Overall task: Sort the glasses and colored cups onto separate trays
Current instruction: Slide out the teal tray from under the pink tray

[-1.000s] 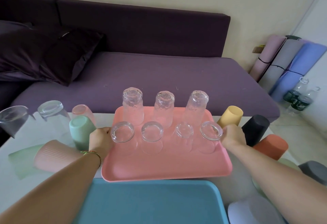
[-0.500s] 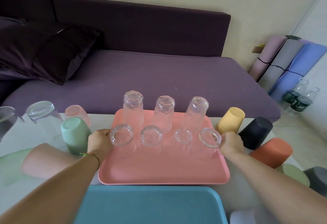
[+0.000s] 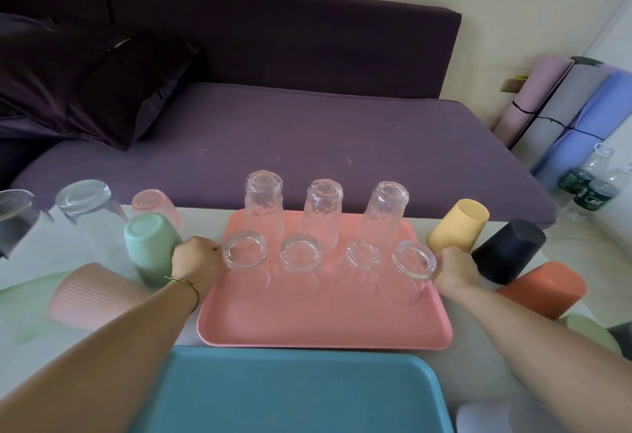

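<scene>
Glasses (image 3: 301,252) on pink tray (image 3: 325,325), cups (image 3: 150,248) flanking

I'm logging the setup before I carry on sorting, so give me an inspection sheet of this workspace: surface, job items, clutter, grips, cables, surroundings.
Surface: white table.
Job's things: pink tray holds seven upturned clear glasses, three tall behind four short; blue tray nearest, nothing on its visible part; two glasses on the table at far left; green cup, yellow cup, black cup, orange cup and others off both trays.
Clutter: pale object at bottom right, unclear.
Grips: left hand and right hand each hold a side edge of the pink tray.
Cables: nothing seen.
Surroundings: purple sofa, dark pillow, rolled mats, water bottles.
</scene>
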